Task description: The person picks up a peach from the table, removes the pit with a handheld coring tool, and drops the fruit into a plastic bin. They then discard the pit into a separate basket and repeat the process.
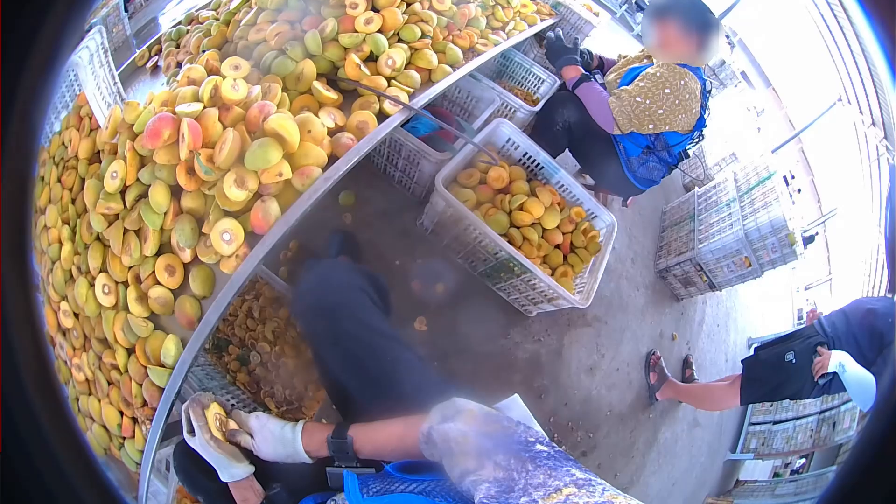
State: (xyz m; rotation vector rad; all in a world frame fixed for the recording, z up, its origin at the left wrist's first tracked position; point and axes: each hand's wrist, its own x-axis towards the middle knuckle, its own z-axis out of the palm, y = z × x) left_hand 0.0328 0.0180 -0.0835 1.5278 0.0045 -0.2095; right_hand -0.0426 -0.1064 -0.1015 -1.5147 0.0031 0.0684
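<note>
At the bottom left, my left hand (211,439) wears a pale glove and is closed around a yellow stone-fruit half (220,421), its cut face showing. My right hand (270,436), in a white glove with a dark watch at the wrist, meets the fruit with curled fingers. Whatever else those fingers hold is hidden. Beside both hands runs the metal edge of a table (245,271) heaped with halved fruit (271,145), many halves still with pits. Just beyond my hands, a crate holds brown pits (266,350).
A white crate (443,261) of yellow fruit halves stands on the floor beyond my leg (359,345). Another worker (658,103) in dark gloves sits at the table. At right are stacked crates (723,233) and a standing person (793,364).
</note>
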